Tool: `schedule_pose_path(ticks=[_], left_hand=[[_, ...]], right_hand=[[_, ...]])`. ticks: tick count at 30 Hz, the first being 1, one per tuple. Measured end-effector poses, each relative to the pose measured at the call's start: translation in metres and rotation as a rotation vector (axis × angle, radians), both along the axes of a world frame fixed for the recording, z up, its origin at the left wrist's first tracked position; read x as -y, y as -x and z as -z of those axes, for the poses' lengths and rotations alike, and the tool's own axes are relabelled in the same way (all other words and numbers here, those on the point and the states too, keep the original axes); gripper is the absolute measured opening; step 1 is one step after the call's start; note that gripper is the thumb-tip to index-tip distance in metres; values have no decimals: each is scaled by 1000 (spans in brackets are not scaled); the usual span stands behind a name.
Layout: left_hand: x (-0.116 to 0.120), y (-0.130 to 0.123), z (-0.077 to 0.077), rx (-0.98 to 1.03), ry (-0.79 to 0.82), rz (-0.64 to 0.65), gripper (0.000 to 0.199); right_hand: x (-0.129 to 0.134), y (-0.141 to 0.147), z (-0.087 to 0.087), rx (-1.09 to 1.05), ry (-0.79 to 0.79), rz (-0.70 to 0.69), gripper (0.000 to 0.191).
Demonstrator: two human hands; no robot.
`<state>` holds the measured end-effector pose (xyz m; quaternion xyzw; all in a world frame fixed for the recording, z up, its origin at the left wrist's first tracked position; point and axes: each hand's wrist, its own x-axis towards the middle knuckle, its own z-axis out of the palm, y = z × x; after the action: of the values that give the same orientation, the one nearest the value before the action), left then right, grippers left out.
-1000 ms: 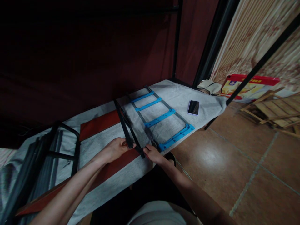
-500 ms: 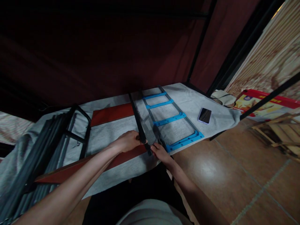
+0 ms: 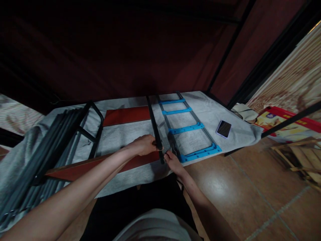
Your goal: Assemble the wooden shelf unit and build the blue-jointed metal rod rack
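My left hand [image 3: 144,144] is closed around the near end of a long black metal bar [image 3: 154,122]. The bar lies across the ends of two red-brown boards, a far board [image 3: 126,115] and a near board [image 3: 75,166] that passes beneath my left forearm. Just right of the bar's near end, my right hand [image 3: 173,163] has its thumb and fingers pinched together; whatever they hold is too small to make out. Beside it rests a grey tube frame with blue crosspieces [image 3: 187,128]. At the boards' left side stands a black frame [image 3: 87,134].
Several dark metal tubes [image 3: 56,140] are bundled at the left on the grey cloth [image 3: 135,182]. A phone [image 3: 224,129] lies on the cloth to the right. A red and yellow box [image 3: 288,122] and a wooden rack [image 3: 301,160] stand beyond the table's right end.
The view has shifted slightly, so the table's contents appear farther right. Both hands stay at the bar's near end, the left one still gripping it.
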<state>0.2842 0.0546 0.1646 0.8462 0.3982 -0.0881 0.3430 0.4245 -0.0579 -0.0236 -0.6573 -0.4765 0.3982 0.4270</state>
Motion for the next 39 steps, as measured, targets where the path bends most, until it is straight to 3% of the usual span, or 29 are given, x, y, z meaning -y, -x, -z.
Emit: schedule_pose_path(ticks=[3,6,9,16,23,28,34,39], left_hand=[[0,2,0,-9,-10,2,33],[0,3,1,12,-4,2,32],[0,4,3,7,-8,-4,32],[-1,7,3,0,-13,17,32],[0,4,5,-32,-22,20,34],[0,8,4,-6,-8,29,35],[-2,9,5,-31,-7,40,37],[-3,7,6,-32,-1,44,37]], right_hand=[[-1,0,-4,-55,-69,8,11],[0,-1,-3,-191,96,76,23],[0,-3,0,-173,194,103,28],[-1,-3,-4,-137,-6,-22,18],[5,-4,3,-83,127,32,30],[1,0,-2,-97,-27,-20,10],[6,-1,5,-259,-7,-9,21],[12,1,14,-6,-73,53,25]])
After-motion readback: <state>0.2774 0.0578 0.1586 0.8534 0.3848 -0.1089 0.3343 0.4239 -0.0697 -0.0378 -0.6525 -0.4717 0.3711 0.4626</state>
